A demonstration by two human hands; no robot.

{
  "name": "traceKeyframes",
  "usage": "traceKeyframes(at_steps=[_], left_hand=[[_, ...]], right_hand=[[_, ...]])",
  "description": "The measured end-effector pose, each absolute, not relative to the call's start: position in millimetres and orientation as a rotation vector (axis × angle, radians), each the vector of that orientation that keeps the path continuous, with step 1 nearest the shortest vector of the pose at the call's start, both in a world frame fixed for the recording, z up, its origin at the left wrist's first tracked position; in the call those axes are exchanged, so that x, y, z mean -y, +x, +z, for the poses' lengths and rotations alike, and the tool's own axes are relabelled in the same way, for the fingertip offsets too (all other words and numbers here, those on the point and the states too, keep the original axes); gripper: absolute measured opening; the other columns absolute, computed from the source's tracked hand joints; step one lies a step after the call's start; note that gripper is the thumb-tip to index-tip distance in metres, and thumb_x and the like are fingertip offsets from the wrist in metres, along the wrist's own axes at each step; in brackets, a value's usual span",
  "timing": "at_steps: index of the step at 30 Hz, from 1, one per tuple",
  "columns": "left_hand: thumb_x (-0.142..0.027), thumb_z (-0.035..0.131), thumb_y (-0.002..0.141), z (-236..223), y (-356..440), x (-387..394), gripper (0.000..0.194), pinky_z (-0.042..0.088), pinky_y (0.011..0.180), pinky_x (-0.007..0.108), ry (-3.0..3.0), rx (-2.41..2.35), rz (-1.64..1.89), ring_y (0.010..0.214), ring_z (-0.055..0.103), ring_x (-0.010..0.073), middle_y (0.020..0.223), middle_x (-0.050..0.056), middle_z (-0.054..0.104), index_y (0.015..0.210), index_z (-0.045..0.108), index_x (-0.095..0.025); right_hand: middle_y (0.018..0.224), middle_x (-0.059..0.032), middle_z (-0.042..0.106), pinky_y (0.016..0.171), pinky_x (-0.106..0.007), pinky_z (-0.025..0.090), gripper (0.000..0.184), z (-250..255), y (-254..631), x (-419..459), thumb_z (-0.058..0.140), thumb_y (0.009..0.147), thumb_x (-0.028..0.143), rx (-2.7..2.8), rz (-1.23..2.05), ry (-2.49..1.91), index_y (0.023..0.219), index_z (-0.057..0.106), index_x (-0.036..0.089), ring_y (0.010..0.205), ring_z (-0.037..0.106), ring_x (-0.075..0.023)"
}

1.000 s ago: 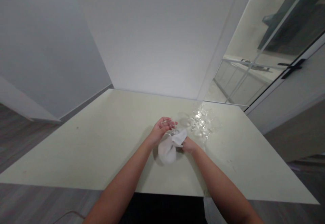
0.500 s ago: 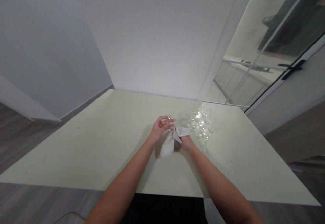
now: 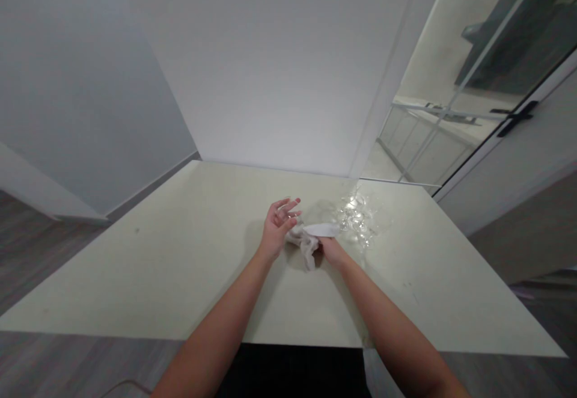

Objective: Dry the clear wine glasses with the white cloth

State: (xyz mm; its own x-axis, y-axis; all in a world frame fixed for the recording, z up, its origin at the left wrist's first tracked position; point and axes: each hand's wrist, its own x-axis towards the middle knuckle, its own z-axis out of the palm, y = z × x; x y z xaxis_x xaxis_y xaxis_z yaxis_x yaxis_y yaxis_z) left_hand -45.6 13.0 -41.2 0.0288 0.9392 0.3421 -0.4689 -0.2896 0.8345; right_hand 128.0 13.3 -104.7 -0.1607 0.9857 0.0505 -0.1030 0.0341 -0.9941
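Note:
A white cloth [image 3: 309,243] is bunched in my right hand [image 3: 330,250], whose fingers are mostly hidden beneath it. Part of the cloth spreads flat above that hand, and a crumpled end hangs down toward the table. My left hand [image 3: 277,226] is just left of the cloth, its fingers spread and curved around a small clear object [image 3: 288,213]. This see-through piece is hard to make out; its exact kind does not show. To the right of both hands lies a pile of shiny clear pieces [image 3: 358,217], glass or plastic.
The pale table [image 3: 135,278] stretches wide in front of me, its far edge against a white wall panel [image 3: 270,85]. At the right is a glass-paned door [image 3: 433,127] with a black handle [image 3: 518,119]. A thin cable [image 3: 126,382] lies on the floor at lower left.
The cloth's hanging end has swung right and bunched up. My left hand has shifted slightly left and its fingers have spread more. My right hand has stayed nearly in place.

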Motion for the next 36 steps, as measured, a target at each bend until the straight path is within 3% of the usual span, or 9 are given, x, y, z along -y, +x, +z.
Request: traceKeyframes(at_steps=[6, 9, 16, 24, 30, 33, 36], left_hand=[[-0.024, 0.086, 0.062, -38, -42, -7, 0.068, 0.055, 0.076, 0.029, 1.317, -0.574, 1.467, 0.101, 0.066, 0.0202, 0.136, 0.016, 0.055, 0.118, 0.048, -0.022], [-0.024, 0.086, 0.063, -38, -44, -6, 0.068, 0.056, 0.076, 0.03, 1.386, -0.582, 1.48, 0.102, 0.066, 0.0218, 0.136, 0.017, 0.055, 0.119, 0.048, -0.022], [-0.026, 0.085, 0.065, -36, -44, -2, 0.074, 0.056, 0.079, 0.033, 1.491, -0.628, 1.409, 0.091, 0.069, 0.019, 0.126, 0.016, 0.062, 0.127, 0.045, -0.023], [-0.036, 0.082, 0.068, -39, -40, 3, 0.08, 0.054, 0.077, 0.033, 1.707, -0.83, 1.541, 0.087, 0.069, 0.0186, 0.117, 0.013, 0.065, 0.136, 0.041, -0.022], [-0.038, 0.076, 0.075, -42, -48, -11, 0.079, 0.05, 0.086, 0.037, 1.765, -1.062, 1.816, 0.095, 0.064, 0.0189, 0.117, 0.01, 0.061, 0.141, 0.036, -0.024], [-0.035, 0.073, 0.077, -41, -57, -18, 0.072, 0.046, 0.095, 0.041, 1.83, -1.335, 1.9, 0.101, 0.058, 0.0203, 0.115, 0.009, 0.056, 0.141, 0.041, -0.024], [-0.033, 0.069, 0.08, -42, -62, -20, 0.065, 0.044, 0.099, 0.042, 2.021, -1.445, 1.767, 0.107, 0.055, 0.0213, 0.116, 0.009, 0.052, 0.14, 0.045, -0.025]], right_hand=[[0.107, -0.0057, 0.071, 0.104, -0.042, 0.04, 0.031, -92, 133, -11, 0.057, 0.081, 0.045, 1.386, 1.271, -1.116, 0.095, 0.07, 0.021, 0.109, 0.06, -0.0241], [0.108, -0.0059, 0.071, 0.101, -0.041, 0.042, 0.032, -88, 132, -11, 0.055, 0.082, 0.044, 1.436, 1.268, -1.08, 0.095, 0.07, 0.02, 0.107, 0.061, -0.0241], [0.088, -0.0042, 0.072, 0.086, -0.035, 0.05, 0.029, -76, 129, -6, 0.054, 0.082, 0.043, 1.503, 1.297, -1.06, 0.081, 0.07, 0.02, 0.092, 0.064, -0.0221], [0.093, -0.0027, 0.073, 0.089, -0.035, 0.05, 0.024, -74, 132, -10, 0.055, 0.079, 0.038, 1.492, 1.24, -1.085, 0.087, 0.071, 0.021, 0.09, 0.064, -0.0208], [0.101, -0.0058, 0.073, 0.103, -0.041, 0.043, 0.033, -87, 135, -12, 0.065, 0.074, 0.048, 1.329, 1.17, -1.188, 0.091, 0.071, 0.021, 0.105, 0.063, -0.0238], [0.1, -0.009, 0.073, 0.102, -0.044, 0.045, 0.051, -93, 136, -12, 0.06, 0.071, 0.066, 1.087, 1.271, -1.174, 0.09, 0.07, 0.019, 0.105, 0.064, -0.0274], [0.103, -0.0096, 0.073, 0.098, -0.044, 0.049, 0.066, -97, 135, -13, 0.05, 0.069, 0.079, 0.986, 1.383, -0.98, 0.091, 0.069, 0.02, 0.104, 0.064, -0.0283]])
